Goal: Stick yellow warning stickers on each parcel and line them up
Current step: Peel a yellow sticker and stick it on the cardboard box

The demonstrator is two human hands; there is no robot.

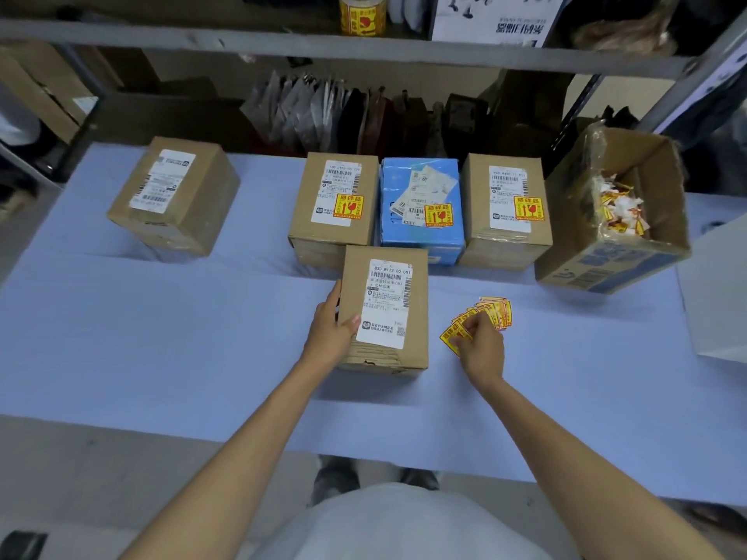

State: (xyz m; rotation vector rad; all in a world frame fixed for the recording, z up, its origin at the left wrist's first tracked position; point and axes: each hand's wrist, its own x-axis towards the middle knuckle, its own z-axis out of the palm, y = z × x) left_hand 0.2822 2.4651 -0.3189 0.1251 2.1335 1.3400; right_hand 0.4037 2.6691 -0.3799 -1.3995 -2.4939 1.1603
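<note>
A brown parcel (pixel 386 309) with a white label stands in front of me on the blue table (pixel 161 337); it bears no yellow sticker. My left hand (pixel 333 329) grips its left side. My right hand (pixel 481 345) pinches a strip of yellow warning stickers (pixel 491 313) lying on the table to the parcel's right. Behind stand three parcels in a row, each with a yellow sticker: a brown one (pixel 335 208), a blue one (pixel 420 208) and another brown one (pixel 505 208). A further brown parcel (pixel 174 196) sits apart at the far left without a sticker.
An open cardboard box (pixel 614 256) holding crumpled sticker backings stands at the right. A white object (pixel 715 293) sits at the table's right edge. A metal shelf (pixel 364 46) behind carries a roll of yellow stickers (pixel 361 14).
</note>
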